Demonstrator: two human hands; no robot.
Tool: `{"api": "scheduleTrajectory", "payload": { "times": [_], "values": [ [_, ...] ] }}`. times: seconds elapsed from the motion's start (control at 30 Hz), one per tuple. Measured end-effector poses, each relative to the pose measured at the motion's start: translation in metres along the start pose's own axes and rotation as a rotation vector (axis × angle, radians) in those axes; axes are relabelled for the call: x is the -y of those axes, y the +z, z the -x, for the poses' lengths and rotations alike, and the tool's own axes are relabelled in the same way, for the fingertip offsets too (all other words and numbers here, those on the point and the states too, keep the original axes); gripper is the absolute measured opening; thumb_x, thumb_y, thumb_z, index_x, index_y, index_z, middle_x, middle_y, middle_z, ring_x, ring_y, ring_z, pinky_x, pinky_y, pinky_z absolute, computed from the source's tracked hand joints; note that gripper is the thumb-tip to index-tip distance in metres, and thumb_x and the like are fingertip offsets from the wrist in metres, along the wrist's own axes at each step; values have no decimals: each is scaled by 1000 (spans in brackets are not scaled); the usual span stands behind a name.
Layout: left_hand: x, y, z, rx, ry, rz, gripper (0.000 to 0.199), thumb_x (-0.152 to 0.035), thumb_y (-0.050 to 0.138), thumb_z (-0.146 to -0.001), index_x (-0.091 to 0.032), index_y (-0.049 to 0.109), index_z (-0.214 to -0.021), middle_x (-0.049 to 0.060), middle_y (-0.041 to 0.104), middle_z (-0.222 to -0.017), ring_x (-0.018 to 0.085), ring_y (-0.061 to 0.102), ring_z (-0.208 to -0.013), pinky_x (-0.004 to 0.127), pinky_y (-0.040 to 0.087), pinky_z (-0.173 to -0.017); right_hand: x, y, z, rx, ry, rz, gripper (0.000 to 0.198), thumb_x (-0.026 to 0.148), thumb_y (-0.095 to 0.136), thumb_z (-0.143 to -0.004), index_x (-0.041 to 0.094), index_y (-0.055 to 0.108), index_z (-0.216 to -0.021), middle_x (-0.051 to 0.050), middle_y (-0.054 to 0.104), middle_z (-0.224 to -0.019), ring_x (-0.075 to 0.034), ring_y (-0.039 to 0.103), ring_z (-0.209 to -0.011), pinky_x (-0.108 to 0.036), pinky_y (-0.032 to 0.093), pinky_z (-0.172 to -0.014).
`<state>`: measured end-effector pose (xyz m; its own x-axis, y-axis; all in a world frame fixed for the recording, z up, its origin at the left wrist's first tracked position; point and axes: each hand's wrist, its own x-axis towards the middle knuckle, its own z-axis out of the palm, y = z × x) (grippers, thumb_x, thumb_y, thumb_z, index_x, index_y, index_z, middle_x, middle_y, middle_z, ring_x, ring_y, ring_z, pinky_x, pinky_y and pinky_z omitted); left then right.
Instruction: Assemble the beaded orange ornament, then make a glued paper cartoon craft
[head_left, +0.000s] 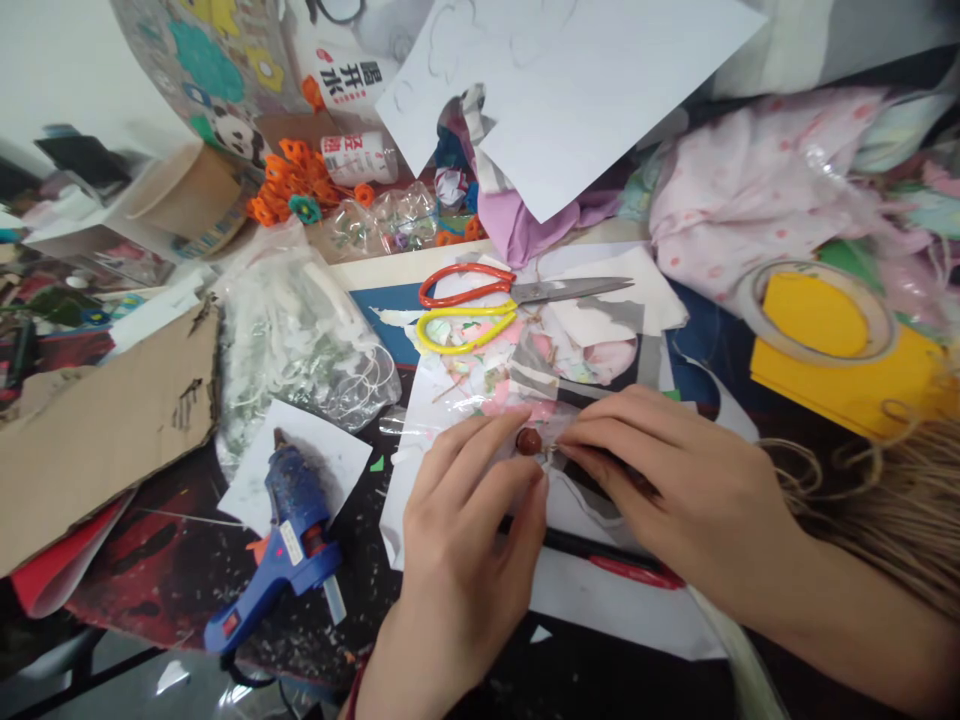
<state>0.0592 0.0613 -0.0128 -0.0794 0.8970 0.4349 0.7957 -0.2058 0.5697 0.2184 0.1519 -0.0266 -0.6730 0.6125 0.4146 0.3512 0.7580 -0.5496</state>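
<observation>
Close to the fingertips of my left hand (472, 530) is a small round reddish-brown bead-like piece (529, 441). The left fingers are bent, with thumb and index pressed close together; what lies between them is hidden. My right hand (667, 480) pinches with thumb and fingertips just right of the brown piece, on something thin and too small to name. Beneath both hands lie white paper sheets (622, 615) with scraps. A dark tool with a red handle (637, 570) lies below the right hand. Beyond the hands rest scissors (525, 293) with one red and one yellow handle loop.
A blue glue gun (292, 540) lies on paper at left, beside a plastic bag (300, 350) and cardboard (112, 430). At right are a tape roll (757, 315), yellow card (795, 385) and twine (885, 500). Orange flower-like pieces (292, 185) and a large white sheet (570, 90) stand behind.
</observation>
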Motion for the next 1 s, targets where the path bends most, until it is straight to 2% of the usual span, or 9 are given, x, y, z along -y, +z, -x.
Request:
{"api": "scheduleTrajectory", "payload": {
  "times": [0.1, 0.27, 0.4, 0.57, 0.8, 1.0],
  "values": [
    [2, 2, 1, 28, 13, 30, 18, -1, 62, -84, -16, 66, -91, 10, 70, -118, 23, 63, -112, 42, 54, -97, 0, -1, 2, 1, 5, 28, 17, 11, 52, -97, 15, 68, -92, -8, 69, -90, -22, 63, -85, -37, 50, -74],
    [2, 3, 3, -8, -9, 52, 18, 0, 63, -84, -16, 68, -91, 7, 73, -107, 17, 68, -99, 32, 58, -86, 1, -3, 3, -16, 15, 32, 18, 14, 50, -98, 18, 66, -92, -8, 69, -90, -24, 63, -86, -38, 50, -75],
    [3, 2, 4, -9, -8, 70, 18, 1, 64, -84, -15, 69, -90, 7, 73, -106, 16, 68, -96, 31, 58, -85, 1, -4, 3, -7, 32, 24, 19, 15, 50, -98, 18, 67, -89, -8, 69, -89, -24, 65, -86, -38, 51, -76],
    [4, 3, 5, -34, -10, 79, 20, 2, 65, -83, -15, 69, -91, 6, 73, -105, 15, 69, -96, 30, 58, -85, 1, -5, -1, 10, 51, -61, 18, 13, 51, -96, 17, 67, -90, -7, 70, -92, -23, 65, -87, -36, 52, -75],
    [2, 4, 2, -24, -22, 69, 20, 2, 64, -83, -16, 69, -91, 5, 73, -105, 15, 68, -96, 31, 57, -84, 1, -8, -4, 34, 218, -241, 11, 12, 61, -91, 21, 67, -92, 0, 72, -86, -16, 67, -77, -27, 52, -67],
    [0, 2, -1, -10, -4, 17, 19, 4, 65, -81, -14, 70, -88, 7, 73, -106, 16, 66, -99, 31, 55, -88, 2, -8, -2, 18, 237, -231, 11, 12, 60, -91, 20, 67, -91, 1, 72, -87, -15, 67, -78, -27, 50, -69]
  ]
}}
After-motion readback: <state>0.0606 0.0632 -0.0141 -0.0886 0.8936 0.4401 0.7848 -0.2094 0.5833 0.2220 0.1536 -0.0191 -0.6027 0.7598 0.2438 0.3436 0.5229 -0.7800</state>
